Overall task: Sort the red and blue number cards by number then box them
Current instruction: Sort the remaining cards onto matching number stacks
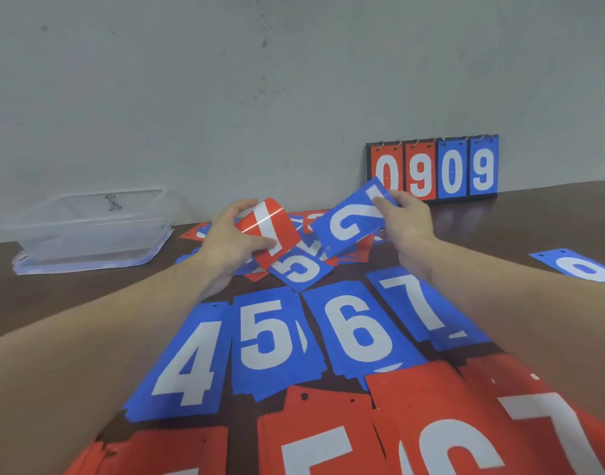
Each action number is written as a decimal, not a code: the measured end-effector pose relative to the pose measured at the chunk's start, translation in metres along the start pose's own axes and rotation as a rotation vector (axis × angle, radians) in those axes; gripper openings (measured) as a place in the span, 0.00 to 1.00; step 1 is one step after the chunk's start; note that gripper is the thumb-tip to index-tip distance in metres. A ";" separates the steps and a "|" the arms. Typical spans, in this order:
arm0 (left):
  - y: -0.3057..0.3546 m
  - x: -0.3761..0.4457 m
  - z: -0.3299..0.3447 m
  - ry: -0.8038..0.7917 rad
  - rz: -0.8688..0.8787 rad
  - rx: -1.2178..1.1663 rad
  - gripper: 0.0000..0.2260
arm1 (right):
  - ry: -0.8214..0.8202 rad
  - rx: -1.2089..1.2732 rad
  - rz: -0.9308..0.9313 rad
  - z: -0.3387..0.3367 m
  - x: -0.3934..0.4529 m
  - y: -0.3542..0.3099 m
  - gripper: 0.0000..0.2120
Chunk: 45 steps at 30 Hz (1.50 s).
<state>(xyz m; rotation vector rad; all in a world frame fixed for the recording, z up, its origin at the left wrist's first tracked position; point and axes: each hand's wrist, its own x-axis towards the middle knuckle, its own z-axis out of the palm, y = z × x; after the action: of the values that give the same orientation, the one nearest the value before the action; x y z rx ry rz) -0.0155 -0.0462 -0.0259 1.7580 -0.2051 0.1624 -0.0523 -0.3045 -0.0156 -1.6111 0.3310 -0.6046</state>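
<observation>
Grey wall (225,80) backs a dark brown table (71,303), and most of that table nearest the camera is taken up by cards already laid out in order: a row of blue piles (273,337) showing 4, 5, 6 and 7, and below it a row of red piles (414,423) where 5, 6 and 7 can be read. A further blue card (582,267) lies apart at the right edge. So the sorting looks well under way but not finished, since an unsorted heap (301,265) of mixed red and blue cards, a blue 5 on top, remains in the middle of the table beyond the rows. Boxing has not begun, by my reading: the clear plastic box (88,228) at the far left stands on its lid and appears to hold nothing. A flip scoreboard (433,168) reading 0909 leans against the wall. Above the heap, the left hand (232,238) grips a red card (270,231), bent into a curve between thumb and fingers, its digit seemingly a 1. The right hand (409,217) pinches a blue 2 card (350,219) by its right edge, the card jutting leftward clear of the table.
</observation>
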 end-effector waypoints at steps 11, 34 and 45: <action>0.060 -0.065 0.027 -0.264 0.038 -0.034 0.33 | -0.104 -0.027 0.141 -0.105 -0.057 -0.043 0.09; 0.093 -0.196 0.120 -0.593 -0.050 0.151 0.52 | -0.023 -0.126 0.228 -0.243 -0.142 -0.027 0.16; 0.112 -0.240 0.164 -0.738 0.231 0.718 0.43 | 0.021 -0.099 0.212 -0.275 -0.180 -0.030 0.05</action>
<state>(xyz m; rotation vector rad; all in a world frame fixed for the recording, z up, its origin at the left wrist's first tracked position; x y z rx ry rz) -0.2757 -0.2164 -0.0039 2.4448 -0.9838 -0.2976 -0.3573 -0.4296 -0.0092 -1.6393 0.5473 -0.4494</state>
